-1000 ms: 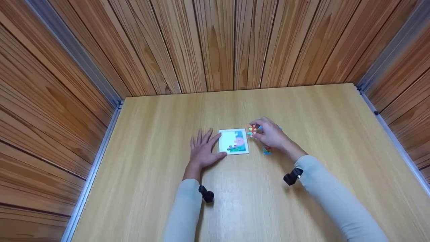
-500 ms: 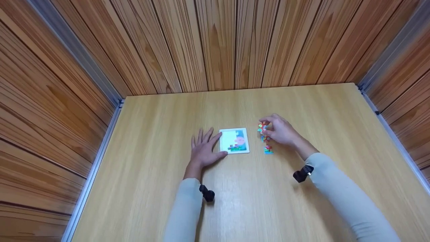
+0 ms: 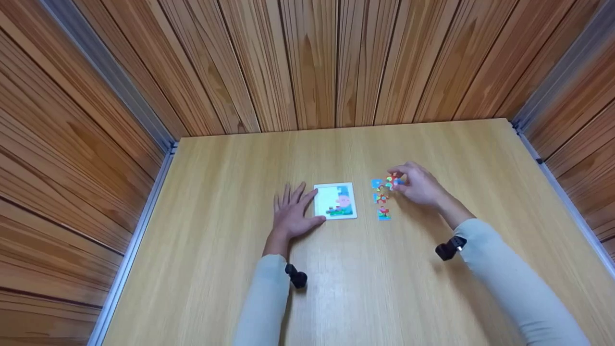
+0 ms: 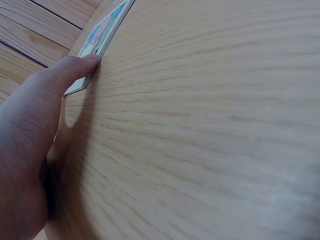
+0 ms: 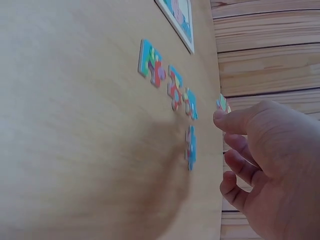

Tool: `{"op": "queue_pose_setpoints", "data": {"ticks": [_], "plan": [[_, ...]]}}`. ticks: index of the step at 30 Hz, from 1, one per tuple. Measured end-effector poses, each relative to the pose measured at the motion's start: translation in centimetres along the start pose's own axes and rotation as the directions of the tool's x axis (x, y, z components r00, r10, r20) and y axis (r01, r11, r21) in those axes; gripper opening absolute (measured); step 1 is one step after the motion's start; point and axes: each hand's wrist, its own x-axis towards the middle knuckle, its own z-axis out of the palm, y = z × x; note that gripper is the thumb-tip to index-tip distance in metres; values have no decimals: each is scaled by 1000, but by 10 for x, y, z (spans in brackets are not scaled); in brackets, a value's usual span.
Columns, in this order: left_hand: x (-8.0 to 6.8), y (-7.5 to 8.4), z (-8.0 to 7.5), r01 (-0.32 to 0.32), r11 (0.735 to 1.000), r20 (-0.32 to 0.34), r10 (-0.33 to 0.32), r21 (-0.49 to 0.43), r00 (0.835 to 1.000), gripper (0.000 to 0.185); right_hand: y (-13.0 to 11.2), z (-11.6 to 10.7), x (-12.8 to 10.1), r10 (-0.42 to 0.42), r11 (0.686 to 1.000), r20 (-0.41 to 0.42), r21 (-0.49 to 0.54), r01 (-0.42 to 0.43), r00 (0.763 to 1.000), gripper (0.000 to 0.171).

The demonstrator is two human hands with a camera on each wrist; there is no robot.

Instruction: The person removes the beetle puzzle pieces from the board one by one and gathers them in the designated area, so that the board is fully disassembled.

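Note:
A small white puzzle board (image 3: 335,201) with a partly filled cartoon picture lies mid-table. My left hand (image 3: 292,211) lies flat on the table beside its left edge, fingers spread, and the thumb (image 4: 75,70) touches the board (image 4: 102,35). My right hand (image 3: 417,186) hovers to the right of the board and pinches a colourful puzzle piece (image 3: 393,181) (image 5: 223,104) between thumb and fingers. Several loose pieces (image 3: 382,198) (image 5: 172,85) lie in a column on the table just left of that hand.
The light wooden table (image 3: 365,288) is boxed in by wood-panelled walls (image 3: 307,62) at the back and both sides, with metal rails (image 3: 144,226) along the side edges. Small black wrist cameras (image 3: 295,278) sit on both light sleeves.
My right hand has moved right, away from the board's edge, still pinching a piece; the loose pieces it covered now show. The left hand and board have stayed put.

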Motion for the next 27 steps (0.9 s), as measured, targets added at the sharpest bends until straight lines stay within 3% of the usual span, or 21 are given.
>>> {"op": "queue_pose_setpoints", "data": {"ticks": [14, 27], "plan": [[-5, 6, -3, 6, 1000, -12, -6, 25, 1000, 88, 12, -9, -13, 12, 1000, 2, -17, -12, 1000, 50], [2, -4, 3, -13, 1000, -8, 13, 3, 1000, 92, 18, -2, -22, 7, 1000, 17, -19, -7, 1000, 49]]}}
